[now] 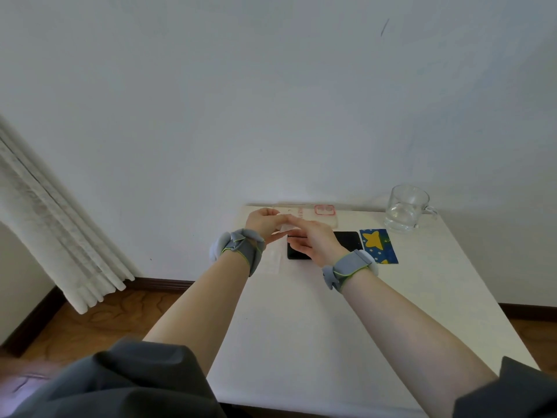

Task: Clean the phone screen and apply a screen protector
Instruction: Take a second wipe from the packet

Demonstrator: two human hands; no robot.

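A black phone [348,239] lies screen-up on the white table [331,312], partly hidden under my right hand. My left hand [262,220] and my right hand [313,239] meet just above the phone's left end, both pinching a small pale, translucent piece [283,228] that looks like a wipe or film. Which it is I cannot tell. A clear, flat sheet [271,260] rests on the table beside my left wrist. Both wrists wear grey straps.
A clear phone case with a red camera ring [325,213] lies at the table's far edge. A blue cloth with yellow stars [378,245] sits right of the phone. A glass mug [407,208] stands at the back right corner. Wall behind, curtain at left.
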